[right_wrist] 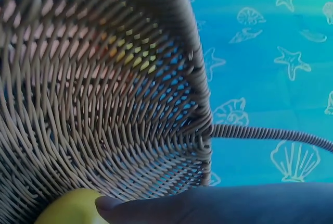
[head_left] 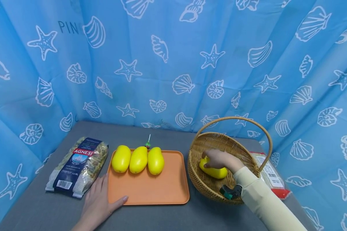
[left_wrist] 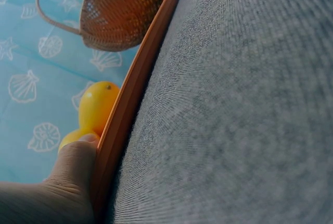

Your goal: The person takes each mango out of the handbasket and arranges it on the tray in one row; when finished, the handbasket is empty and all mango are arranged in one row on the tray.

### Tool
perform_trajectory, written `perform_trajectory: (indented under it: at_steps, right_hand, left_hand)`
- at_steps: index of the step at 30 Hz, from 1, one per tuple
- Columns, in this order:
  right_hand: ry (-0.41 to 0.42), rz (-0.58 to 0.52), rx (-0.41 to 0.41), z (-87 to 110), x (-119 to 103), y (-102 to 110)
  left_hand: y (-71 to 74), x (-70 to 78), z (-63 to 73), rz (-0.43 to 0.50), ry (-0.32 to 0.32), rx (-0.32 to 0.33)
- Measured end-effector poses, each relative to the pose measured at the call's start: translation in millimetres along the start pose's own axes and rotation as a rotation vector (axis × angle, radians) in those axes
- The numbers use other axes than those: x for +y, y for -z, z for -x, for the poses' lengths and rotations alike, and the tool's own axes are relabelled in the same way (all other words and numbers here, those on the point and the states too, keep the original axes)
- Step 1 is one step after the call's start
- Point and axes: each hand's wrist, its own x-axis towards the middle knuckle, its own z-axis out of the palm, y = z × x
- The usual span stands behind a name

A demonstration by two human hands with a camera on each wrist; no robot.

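Inside the wicker basket (head_left: 195, 175), my right hand (head_left: 218, 159) grips a yellow mango (head_left: 218, 173), its fingers partly hiding the fruit. The right wrist view shows the thumb (right_wrist: 151, 209) against that mango (right_wrist: 73, 208), low by the woven wall. On the left, my left hand (head_left: 99, 199) rests at the near left corner of an orange tray (head_left: 150, 195), fingers extended along its side and thumb at the front rim. Three more yellow mangoes (head_left: 138, 159) lie side by side at the tray's back left.
A bag of Agnesi pasta (head_left: 78, 166) lies left of the tray. Behind the tray is a small green item with a white stick (head_left: 148, 142). A red and clear packet (head_left: 270, 173) lies right of the basket, whose tall handle (head_left: 234, 117) arches overhead. A blue seashell curtain hangs behind.
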Motion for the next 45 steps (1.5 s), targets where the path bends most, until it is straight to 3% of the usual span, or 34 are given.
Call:
perform_trajectory:
  at_steps: [4,8,10,13,17,20,25,31,38,45]
  right_hand:
    - [0.039,-0.019,0.014,10.2,-4,-3]
    - [0.034,-0.061,0.095,20.1,-7,-4]
    - [-0.018,-0.075,0.153,24.1,-7,-3]
    - [-0.176,-0.14,0.175,27.6,-4,-3]
    - [-0.369,-0.236,0.089,29.8,0,-6]
    - [-0.431,-0.294,0.025,29.4,3,-9]
    - [-0.396,-0.275,-0.001,24.9,3,-11]
    - [-0.299,-0.171,0.088,21.8,3,-12]
    - [-0.212,-0.205,0.089,19.8,5,-12]
    - [-0.29,-0.338,-0.022,20.4,4,-15]
  left_hand:
    - [0.1,-0.7,0.1,0.0,-0.01,0.013]
    - [0.5,-0.9,1.0,0.002,-0.018,0.023]
    - [1.0,-1.1,1.3,0.003,-0.022,0.027]
    - [1.4,-2.0,1.4,0.004,-0.024,0.035]
    - [1.2,-3.2,1.2,0.005,-0.021,0.037]
    - [0.9,-3.7,0.6,0.002,-0.016,0.03]
    - [-0.4,-4.3,-0.6,-0.005,-0.01,0.024]
    - [-0.8,-3.3,-0.6,-0.009,-0.012,0.028]
    - [-0.5,-3.3,-0.9,-0.004,-0.012,0.022]
    - [-1.8,-2.6,0.4,0.014,-0.02,0.017]
